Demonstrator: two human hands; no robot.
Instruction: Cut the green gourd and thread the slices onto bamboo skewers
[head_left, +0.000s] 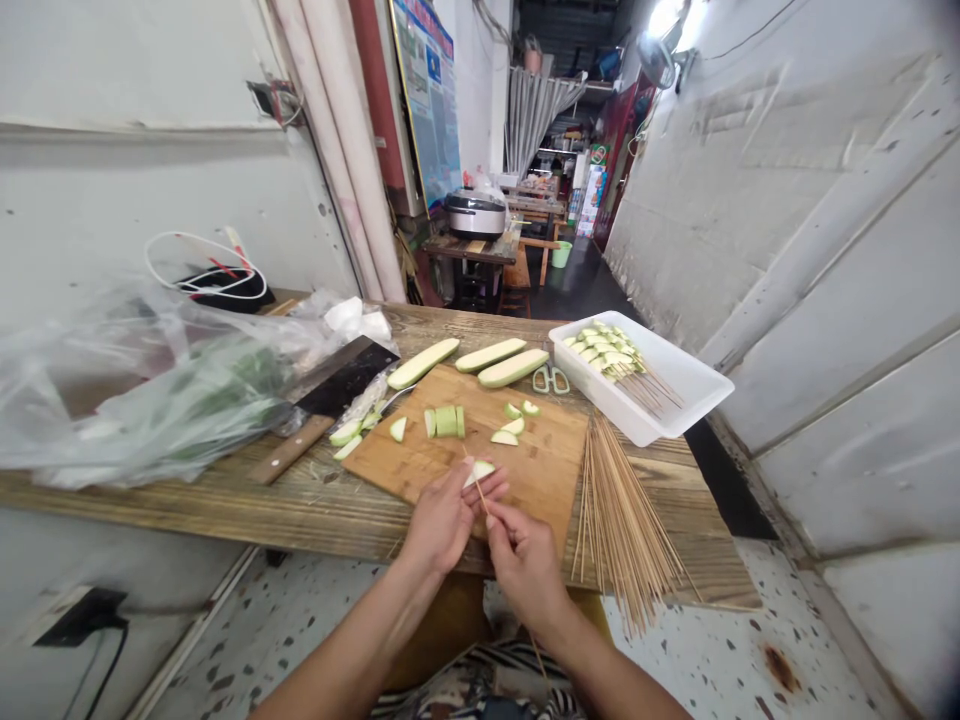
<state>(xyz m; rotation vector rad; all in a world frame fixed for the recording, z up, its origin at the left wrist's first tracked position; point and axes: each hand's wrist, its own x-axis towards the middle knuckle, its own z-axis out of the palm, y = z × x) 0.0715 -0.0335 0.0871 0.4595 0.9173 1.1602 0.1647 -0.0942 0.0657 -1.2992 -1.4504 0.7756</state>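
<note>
My left hand (444, 512) is closed on a pale green zucchini slice (481, 470) above the near part of the wooden cutting board (551, 455). A thin bamboo skewer (481, 494) is pinched in my right hand (527, 560), its upper end crossing the slice; whether it pierces the slice I cannot tell. On the board lie a cut zucchini block (446, 421), a half-round piece (397, 429) and several loose slices (505, 437). Three long pale zucchini halves (424, 363) rest at the board's far edge.
Right of the board, a bundle of skewers (619, 530) overhangs the table's front edge. Behind it stands a white tray (682, 405) with skewered slices (607, 350). Scissors (551, 379) lie beside the tray. On the left are a cleaver (345, 377), offcuts (346, 433) and a plastic bag (150, 400).
</note>
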